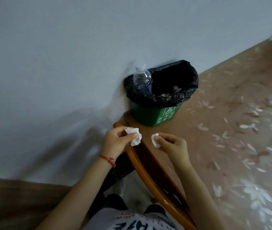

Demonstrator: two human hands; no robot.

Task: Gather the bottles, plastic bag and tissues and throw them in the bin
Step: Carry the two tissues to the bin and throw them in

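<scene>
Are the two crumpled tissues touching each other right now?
Apart. The head view shows the left hand's tissue and the right hand's tissue with a clear strip of tabletop between them.

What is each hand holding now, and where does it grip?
The left hand pinches a crumpled tissue at its left side. The right hand pinches a smaller tissue wad at its right side.
</scene>
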